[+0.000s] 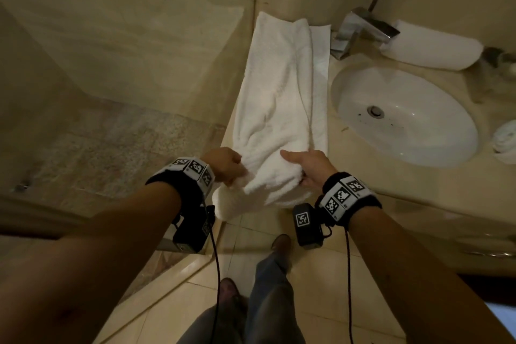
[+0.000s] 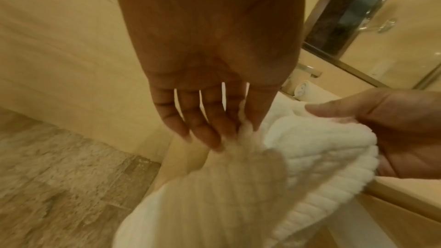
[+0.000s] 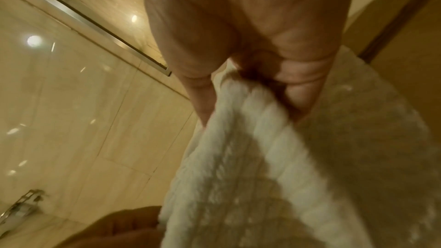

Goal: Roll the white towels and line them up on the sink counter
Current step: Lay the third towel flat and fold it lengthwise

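1. Two hands work the near end of one long white towel (image 1: 282, 98), which lies lengthwise on the left part of the sink counter (image 1: 418, 184), running from the far wall to the near edge, with its near end lifted and bunched over that edge.
2. Its pile is thick and ribbed; the long sides are folded inward, leaving a thinner flat strip showing along the right side.
3. At the left, the left hand (image 1: 224, 163) pinches a tuft of the towel's corner between its nearly straight, close-set fingertips (image 2: 203, 135); in the head view the knuckles hide this contact.
4. At the right, the right hand (image 1: 310, 166) grips the bunched end, thumb lying on top and fingers wrapped underneath, where the cloth hides them.
5. Right of the towel sits the white oval basin (image 1: 405, 117), with a chrome faucet (image 1: 363, 31) at its far side.
6. Farther right, a rolled towel (image 1: 430, 46) lies on the counter behind the basin.
7. At the right frame edge, a crumpled white cloth (image 1: 505, 138) is cut off and hard to make out.
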